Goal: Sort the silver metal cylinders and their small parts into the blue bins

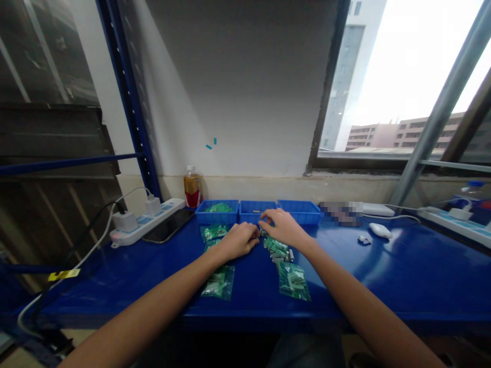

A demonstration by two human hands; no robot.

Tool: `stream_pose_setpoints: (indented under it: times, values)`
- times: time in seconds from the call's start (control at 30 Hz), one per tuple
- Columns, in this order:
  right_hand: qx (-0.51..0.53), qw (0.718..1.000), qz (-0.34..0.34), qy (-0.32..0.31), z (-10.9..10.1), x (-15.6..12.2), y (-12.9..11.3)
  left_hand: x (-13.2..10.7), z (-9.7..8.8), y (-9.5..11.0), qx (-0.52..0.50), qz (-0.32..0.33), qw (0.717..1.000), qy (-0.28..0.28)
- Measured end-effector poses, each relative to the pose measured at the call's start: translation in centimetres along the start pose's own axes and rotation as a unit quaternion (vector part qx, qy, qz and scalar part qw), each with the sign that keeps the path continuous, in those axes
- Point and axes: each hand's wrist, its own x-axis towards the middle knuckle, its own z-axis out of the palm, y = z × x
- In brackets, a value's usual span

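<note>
Both my hands rest together on the blue table (383,276), just in front of the middle blue bin (257,210). My left hand (238,239) has its fingers curled, pinching something small that I cannot make out. My right hand (282,227) is curved over a small pile of metal parts (282,254), with its fingertips meeting the left hand's. Green plastic bags of parts lie around them: one (215,232) by the left hand, one (220,282) under my left forearm, one (293,281) beside my right forearm.
Three blue bins stand in a row at the back; the left one (217,212) holds green bags, the right one (301,210) looks bare. A bottle (192,188), a power strip (148,219), a phone (169,229) sit left; a white mouse (379,230) sits right.
</note>
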Motion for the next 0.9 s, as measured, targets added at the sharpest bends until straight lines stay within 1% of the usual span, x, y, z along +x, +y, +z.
stream_pose_setpoints:
  times: [0.07,0.2,0.3,0.43,0.53,0.63,0.77,0.83,0.9]
  values:
    - [0.007,1.0,-0.004,-0.011,0.3,-0.1,0.3,0.0,0.0,-0.6,-0.019,-0.006,1.0,0.007]
    - [0.024,0.999,-0.024,-0.035,1.2,-0.4,0.1,-0.1,0.0,-1.4,-0.046,0.014,0.999,-0.008]
    - [0.036,0.997,-0.038,-0.048,2.0,-0.7,-0.2,0.0,0.0,-1.5,-0.04,0.028,0.999,-0.015]
    - [0.037,0.996,-0.038,-0.065,3.1,-0.8,0.0,0.0,0.0,-1.6,-0.008,0.034,0.999,-0.015]
    - [0.033,0.996,-0.038,-0.073,3.7,-0.7,0.5,0.0,0.0,-1.8,-0.032,0.02,0.999,-0.002]
    - [0.038,0.997,-0.039,-0.054,3.7,-0.5,0.7,0.0,-0.3,-1.7,-0.098,-0.001,0.995,0.032]
    - [0.057,0.997,-0.05,-0.004,3.4,-0.3,0.7,0.0,-1.1,-1.1,-0.178,-0.014,0.978,0.106]
    - [0.062,0.996,-0.063,0.014,3.3,-0.4,0.6,-0.1,-1.4,-0.7,-0.197,-0.012,0.972,0.123]
    - [0.063,0.995,-0.073,0.026,3.1,-0.4,0.5,-0.1,-1.7,-0.4,-0.201,-0.014,0.971,0.129]
